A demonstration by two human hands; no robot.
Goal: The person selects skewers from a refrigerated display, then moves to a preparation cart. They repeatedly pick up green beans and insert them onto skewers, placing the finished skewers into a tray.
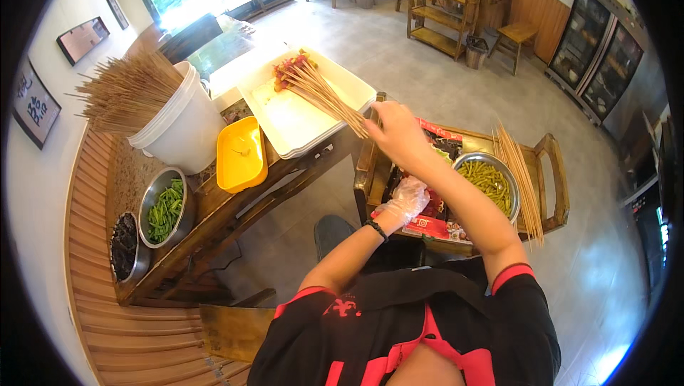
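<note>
My bare right hand [398,132] reaches across to the butt ends of a bunch of bamboo skewers [326,95]. Those skewers lie in a white plastic tray [347,79], with red and green food threaded at their far ends. Whether my fingers grip a skewer or only touch the ends is unclear. Lower down, my left hand [409,199] wears a clear plastic glove and rests over dark red food [437,201] on a red printed sheet [427,227]. Its fingers are mostly hidden. A steel bowl of cut green beans [486,185] and loose bare skewers [521,183] lie to the right.
On the left table stand a white bucket packed with skewers [184,124], a yellow plastic basin [240,156], a steel bowl of green vegetable pieces [165,212] and a bowl of dark food [125,247]. A wooden shelf [441,17] and glass-door refrigerator [593,55] stand farther off.
</note>
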